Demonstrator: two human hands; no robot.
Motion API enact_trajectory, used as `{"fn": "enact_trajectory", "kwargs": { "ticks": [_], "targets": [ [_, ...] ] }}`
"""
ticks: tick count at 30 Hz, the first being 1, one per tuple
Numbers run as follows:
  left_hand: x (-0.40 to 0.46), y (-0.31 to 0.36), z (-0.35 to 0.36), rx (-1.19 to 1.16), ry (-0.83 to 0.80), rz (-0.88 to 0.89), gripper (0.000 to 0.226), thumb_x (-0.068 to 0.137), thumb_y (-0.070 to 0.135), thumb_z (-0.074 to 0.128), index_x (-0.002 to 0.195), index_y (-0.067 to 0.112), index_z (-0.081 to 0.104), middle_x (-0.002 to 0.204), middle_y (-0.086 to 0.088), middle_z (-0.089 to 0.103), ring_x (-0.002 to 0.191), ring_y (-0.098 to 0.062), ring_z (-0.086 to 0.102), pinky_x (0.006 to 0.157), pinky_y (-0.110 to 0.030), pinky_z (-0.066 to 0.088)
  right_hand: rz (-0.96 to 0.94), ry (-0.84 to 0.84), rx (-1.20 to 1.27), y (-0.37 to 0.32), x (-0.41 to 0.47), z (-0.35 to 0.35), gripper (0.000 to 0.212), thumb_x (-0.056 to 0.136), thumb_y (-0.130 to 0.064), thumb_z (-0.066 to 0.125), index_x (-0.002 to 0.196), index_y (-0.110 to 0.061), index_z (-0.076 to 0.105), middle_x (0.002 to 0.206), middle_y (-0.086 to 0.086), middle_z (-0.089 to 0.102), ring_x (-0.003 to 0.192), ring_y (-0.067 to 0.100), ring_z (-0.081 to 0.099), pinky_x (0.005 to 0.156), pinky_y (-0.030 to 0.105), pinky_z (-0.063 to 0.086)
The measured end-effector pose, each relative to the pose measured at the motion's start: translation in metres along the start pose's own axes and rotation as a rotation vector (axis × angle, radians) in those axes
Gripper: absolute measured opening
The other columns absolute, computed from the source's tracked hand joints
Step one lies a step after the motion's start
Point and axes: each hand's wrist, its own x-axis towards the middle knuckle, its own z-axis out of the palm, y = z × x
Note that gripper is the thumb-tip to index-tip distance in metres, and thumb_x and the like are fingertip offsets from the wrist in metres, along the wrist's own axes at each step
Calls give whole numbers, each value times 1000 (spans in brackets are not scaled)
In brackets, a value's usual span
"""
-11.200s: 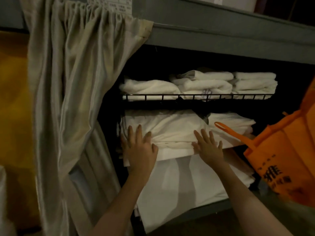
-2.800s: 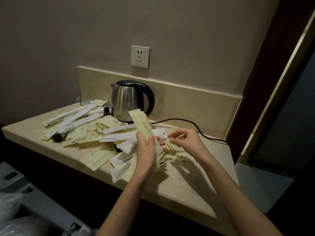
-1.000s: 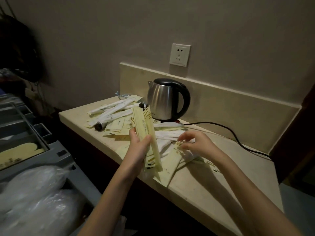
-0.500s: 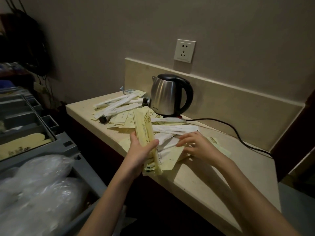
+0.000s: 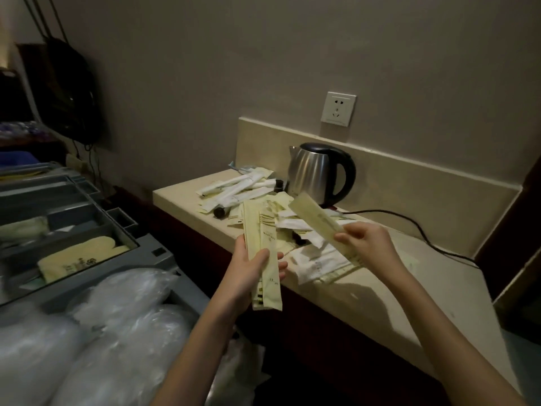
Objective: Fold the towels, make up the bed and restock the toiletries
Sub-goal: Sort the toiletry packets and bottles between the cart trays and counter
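Toiletry packets [image 5: 281, 227] lie scattered on the beige counter [image 5: 366, 285], in front of and to the left of the steel kettle [image 5: 320, 173]. The left hand [image 5: 251, 271] is clamped around a bundle of long yellow sachets [image 5: 262, 253], which stands nearly upright just off the counter's front edge, thumb pressed across its face. The right hand [image 5: 366, 244] pinches a single yellow sachet [image 5: 317, 222] over the pile, its free end angled up towards the kettle. At left, the grey cart tray [image 5: 87, 218] holds more yellow packs, with clear plastic bags [image 5: 117, 317] nearer the camera
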Motion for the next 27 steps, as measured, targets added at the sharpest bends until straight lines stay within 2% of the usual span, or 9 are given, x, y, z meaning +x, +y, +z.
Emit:
{"fn": "enact_trajectory", "kwargs": {
  "ticks": [3, 7, 10, 13, 15, 19, 23, 25, 27],
  "targets": [
    [-28, 11, -51, 10, -15, 12, 43, 97, 3, 44, 135, 19, 31, 114, -22, 61, 89, -30, 70, 71, -39, 60, 20, -65, 69, -61, -27, 45, 5, 84, -20, 69, 86, -19, 73, 75, -6, 69, 73, 11, 63, 70, 34, 50],
    [-58, 30, -123, 66, 32, 49, 38, 94, 5, 54, 122, 25, 37, 117, -11, 60, 91, -23, 70, 70, -34, 59, 122, -112, 244, -134, -65, 108, 11, 86, -25, 67, 95, -19, 71, 84, -4, 70, 76, 10, 66, 62, 26, 52],
    [-74, 43, -170, 135, 136, 99, 43, 90, 7, 60, 124, 24, 40, 118, -1, 60, 97, -10, 63, 69, -26, 54, 211, -180, 471, -176, -92, 142, 6, 87, -23, 66, 89, -19, 71, 85, -5, 72, 78, 9, 68, 63, 21, 51],
    [-92, 48, -206, 84, 215, 83, 50, 88, 6, 62, 131, 18, 40, 121, -3, 62, 102, -14, 63, 73, -31, 56, 292, -291, 597, -204, -112, 171, 15, 88, -24, 65, 96, -14, 70, 89, -1, 73, 78, 7, 69, 60, 18, 51],
    [-101, 50, -223, 54, 259, 83, 51, 88, 5, 62, 132, 17, 39, 121, -4, 62, 104, -17, 63, 75, -34, 57, 325, -387, 660, -218, -121, 190, 21, 87, -25, 65, 101, -10, 69, 92, 3, 73, 83, 13, 71, 65, 25, 56],
    [-114, 52, -247, 85, 372, 123, 53, 88, 3, 61, 133, 18, 38, 121, 0, 60, 104, -16, 61, 71, -27, 56, 342, -504, 738, -236, -128, 224, 24, 88, -26, 65, 103, -8, 67, 95, 7, 73, 88, 20, 71, 78, 37, 58],
    [-122, 52, -267, 116, 453, 127, 55, 87, 3, 63, 134, 19, 38, 125, -1, 60, 108, -16, 60, 79, -30, 55, 358, -561, 822, -249, -129, 241, 25, 88, -24, 65, 105, -6, 66, 94, 9, 72, 83, 20, 71, 58, 23, 54],
    [-127, 52, -275, 137, 463, 117, 56, 87, 3, 63, 135, 18, 38, 126, -2, 59, 111, -17, 59, 86, -36, 54, 364, -585, 856, -254, -133, 246, 25, 88, -21, 65, 105, -4, 65, 89, 8, 71, 73, 15, 70, 54, 20, 51],
    [-131, 51, -281, 138, 468, 115, 52, 88, 2, 62, 131, 18, 40, 122, -1, 60, 107, -15, 60, 81, -32, 55, 377, -600, 874, -255, -138, 250, 24, 87, -19, 64, 106, -4, 65, 86, 7, 71, 69, 13, 70, 53, 21, 51]
  ]
}}
